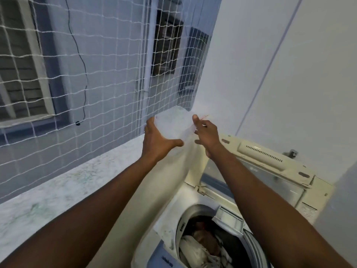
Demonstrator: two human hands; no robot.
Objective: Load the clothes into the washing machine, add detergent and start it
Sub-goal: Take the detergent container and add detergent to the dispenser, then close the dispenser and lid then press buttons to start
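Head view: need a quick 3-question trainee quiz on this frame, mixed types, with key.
1. True or false: the washing machine lid is shut.
2. What do the left hand and right hand hold together?
A. a translucent plastic bag
B. a detergent bottle
C. a towel
3. Fill in: the drum already contains ____.

Key: 1 false, the lid stands raised. 2 A, held up in front of the netting. 3 clothes.
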